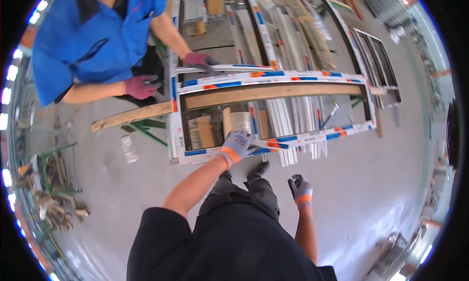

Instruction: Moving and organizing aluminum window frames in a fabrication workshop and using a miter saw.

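My left hand (238,145), in a grey glove with an orange cuff, is at the near rail of a window frame (210,153) wrapped in white, blue and orange film. Its fingers close around the end of a thin white profile strip (271,144), which lies along the rail and points right. My right hand (301,189), gloved alike, hangs over the floor, apart from the frame. Its fingers are curled; whether something small and dark is in them I cannot make out. Across the frame, a co-worker's gloved hand (200,61) touches another film-covered strip (234,68).
A wooden beam (132,116) runs under the frame on a green trestle (149,132). A larger frame (264,29) adjoins on the far side, with several profiles below. The co-worker in blue (93,46) stands far left. A smaller frame (386,68) is at right; scrap wood (56,193) at left.
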The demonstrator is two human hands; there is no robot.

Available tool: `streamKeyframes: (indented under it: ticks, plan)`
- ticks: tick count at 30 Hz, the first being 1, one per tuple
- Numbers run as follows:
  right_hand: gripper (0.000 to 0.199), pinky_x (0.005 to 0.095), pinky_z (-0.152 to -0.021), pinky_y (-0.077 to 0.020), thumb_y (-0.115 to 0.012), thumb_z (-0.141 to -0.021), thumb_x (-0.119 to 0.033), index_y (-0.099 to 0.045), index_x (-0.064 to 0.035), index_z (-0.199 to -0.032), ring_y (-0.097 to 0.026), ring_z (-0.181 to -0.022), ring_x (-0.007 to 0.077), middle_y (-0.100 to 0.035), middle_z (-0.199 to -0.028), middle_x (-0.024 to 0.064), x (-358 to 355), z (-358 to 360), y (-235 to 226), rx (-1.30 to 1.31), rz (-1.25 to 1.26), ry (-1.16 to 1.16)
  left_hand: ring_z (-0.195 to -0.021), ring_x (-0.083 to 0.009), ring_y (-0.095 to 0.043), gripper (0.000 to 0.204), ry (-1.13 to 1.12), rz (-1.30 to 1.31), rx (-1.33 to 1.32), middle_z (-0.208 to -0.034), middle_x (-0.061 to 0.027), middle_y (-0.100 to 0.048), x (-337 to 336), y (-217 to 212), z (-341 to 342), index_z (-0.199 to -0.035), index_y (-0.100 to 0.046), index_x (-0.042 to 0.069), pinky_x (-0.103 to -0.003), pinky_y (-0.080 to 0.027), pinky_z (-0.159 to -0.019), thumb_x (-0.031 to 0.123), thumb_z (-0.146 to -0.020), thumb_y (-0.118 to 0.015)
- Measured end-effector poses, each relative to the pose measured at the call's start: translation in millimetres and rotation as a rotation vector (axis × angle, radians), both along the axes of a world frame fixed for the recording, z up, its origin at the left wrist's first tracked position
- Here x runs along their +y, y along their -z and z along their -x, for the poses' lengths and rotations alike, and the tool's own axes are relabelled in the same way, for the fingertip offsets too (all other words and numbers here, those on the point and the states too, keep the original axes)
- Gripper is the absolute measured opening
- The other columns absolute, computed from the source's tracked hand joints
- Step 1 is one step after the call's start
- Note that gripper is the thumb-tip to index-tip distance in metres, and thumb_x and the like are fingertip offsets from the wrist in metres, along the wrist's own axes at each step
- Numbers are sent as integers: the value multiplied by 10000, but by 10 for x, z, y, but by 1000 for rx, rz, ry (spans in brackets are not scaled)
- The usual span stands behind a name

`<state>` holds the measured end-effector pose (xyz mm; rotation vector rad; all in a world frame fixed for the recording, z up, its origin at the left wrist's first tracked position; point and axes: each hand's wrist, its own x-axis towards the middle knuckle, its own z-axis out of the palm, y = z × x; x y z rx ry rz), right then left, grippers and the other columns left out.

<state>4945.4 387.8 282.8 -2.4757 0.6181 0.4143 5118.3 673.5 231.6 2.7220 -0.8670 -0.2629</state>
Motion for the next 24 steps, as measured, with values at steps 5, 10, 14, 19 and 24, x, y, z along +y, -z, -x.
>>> streamKeyframes:
  ticks: [5,10,14,19,24]
  plan:
    - [253,353,-706,-525,-700,-823,-272,-680,-72,-976,-672,-730,240,-694,-802,109,-463,2,23,-3,-16,-53,-964,-277,-593,481,-124,64,22,-1000,-110,-622,-319,27,-25,-1088,-586,73,-409,-447,-813,507,-884,-553]
    - [241,373,-729,-515,-696,-824,-244,-659,-77,-993,-657,-782,269,-676,-848,114,-1214,-515,145,-244,20,-128,-999,-284,-584,473,-190,-1,86,-1021,-111,-635,-494,-66,24,-1124,-597,78,-404,-440,-875,477,-870,-578]
    - [202,431,-775,-483,-657,-836,-229,-639,-67,-955,-608,-870,338,-632,-907,139,-1814,-1458,200,-589,299,-339,-1004,-279,-584,478,-234,-33,88,-1024,-105,-637,-607,-27,89,-1125,-601,85,-399,-440,-881,484,-861,-585]
    - [201,444,-788,-484,-592,-875,-247,-631,-60,-938,-603,-882,361,-631,-922,165,-2341,-2195,504,-394,286,-226,-997,-280,-589,484,-214,-41,26,-1044,-104,-629,-740,27,50,-1134,-601,89,-388,-440,-889,489,-863,-582]
    - [209,447,-818,-489,-583,-870,-246,-642,-58,-942,-606,-895,356,-640,-931,167,-2356,-2352,699,-318,380,-286,-984,-288,-589,498,-220,-77,49,-1039,-107,-622,-736,52,22,-1136,-599,80,-387,-438,-889,501,-871,-570]
